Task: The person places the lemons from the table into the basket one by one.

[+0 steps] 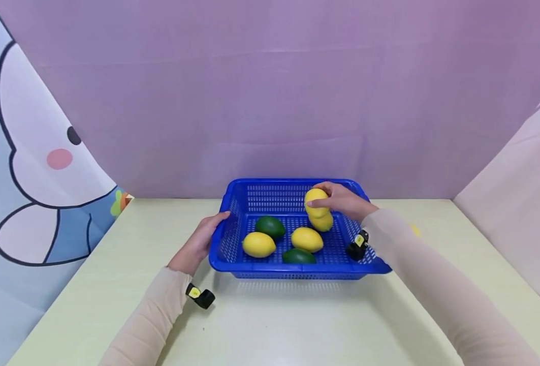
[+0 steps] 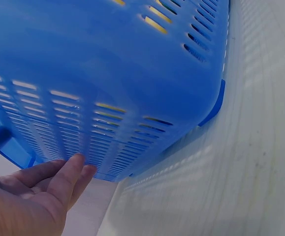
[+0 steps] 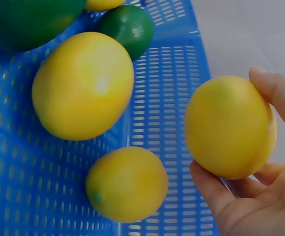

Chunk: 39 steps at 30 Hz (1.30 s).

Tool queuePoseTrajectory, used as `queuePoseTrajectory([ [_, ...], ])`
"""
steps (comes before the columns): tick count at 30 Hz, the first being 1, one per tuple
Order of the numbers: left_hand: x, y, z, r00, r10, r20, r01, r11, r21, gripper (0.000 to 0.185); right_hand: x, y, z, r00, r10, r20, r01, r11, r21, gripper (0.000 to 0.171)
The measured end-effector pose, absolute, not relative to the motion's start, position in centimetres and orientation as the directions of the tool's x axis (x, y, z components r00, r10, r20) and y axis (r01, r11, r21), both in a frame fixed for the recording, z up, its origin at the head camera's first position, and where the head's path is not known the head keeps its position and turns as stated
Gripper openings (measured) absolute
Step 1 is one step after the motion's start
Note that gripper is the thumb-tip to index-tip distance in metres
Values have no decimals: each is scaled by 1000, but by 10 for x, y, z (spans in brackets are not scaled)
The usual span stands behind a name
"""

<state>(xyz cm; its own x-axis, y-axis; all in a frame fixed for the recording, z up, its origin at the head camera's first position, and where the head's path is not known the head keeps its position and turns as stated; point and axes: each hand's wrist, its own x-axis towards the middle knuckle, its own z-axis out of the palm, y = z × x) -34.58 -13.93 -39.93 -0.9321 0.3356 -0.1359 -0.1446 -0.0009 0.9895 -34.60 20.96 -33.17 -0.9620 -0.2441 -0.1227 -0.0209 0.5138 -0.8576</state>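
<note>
A blue plastic basket (image 1: 297, 273) with slotted walls stands on the table. My left hand (image 1: 202, 238) grips its left rim, thumb on top; in the left wrist view the fingers (image 2: 66, 179) lie against the outer wall. Above the right part of the basket, my right hand (image 1: 343, 200) holds a lemon (image 3: 231, 127) between thumb and fingers. Below it in the basket sits another lemon (image 1: 322, 223). Two more lemons, one at the left (image 1: 258, 245) and one in the middle (image 1: 307, 239), lie beside two dark green lime-like fruits, one farther back (image 1: 270, 227) and one nearer (image 1: 299, 256).
A small yellow patch of something (image 1: 415, 230) shows on the table past the right sleeve, mostly hidden. The pale table (image 1: 270, 325) ends at a purple cloth backdrop (image 1: 270, 101). Printed cloth (image 1: 45, 152) hangs at the left, and pale cloth (image 1: 526, 193) at the right.
</note>
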Motion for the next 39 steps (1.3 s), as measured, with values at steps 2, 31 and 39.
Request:
queuePoseTrajectory([
  [2,-346,-138,-399,-934,329,-140,-146,6,989,59,-346,206,-332,-960,-251,-124,-29,530,-847,68],
  [31,-350,-135,-402,-936,321,-143,-153,-8,988,58,-359,172,-356,-918,-359,-167,-73,567,-820,64],
  [39,-348,-136,-401,-934,328,-142,-150,0,989,58,-362,167,-361,-915,-369,-166,-80,568,-819,64],
])
